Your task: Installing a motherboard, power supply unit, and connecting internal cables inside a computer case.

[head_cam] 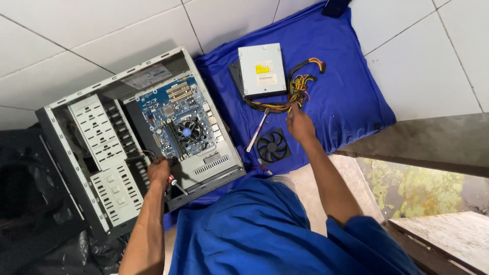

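The left hand point(159, 170) grips a screwdriver point(177, 185) at the open computer case point(102, 153). Beyond the case, the right hand point(299, 125), fingers loosely spread and holding nothing, touches the cable bundle point(293, 91) beside the optical drive point(262, 70).

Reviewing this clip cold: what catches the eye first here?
The opened computer case lying on the white tile floor at left, its blue motherboard exposed. The left hand rests at the board's lower edge beside a red-handled screwdriver. On the blue cloth to the right, the right hand reaches the cable bundle beside a grey optical drive; a loose black fan lies nearer.
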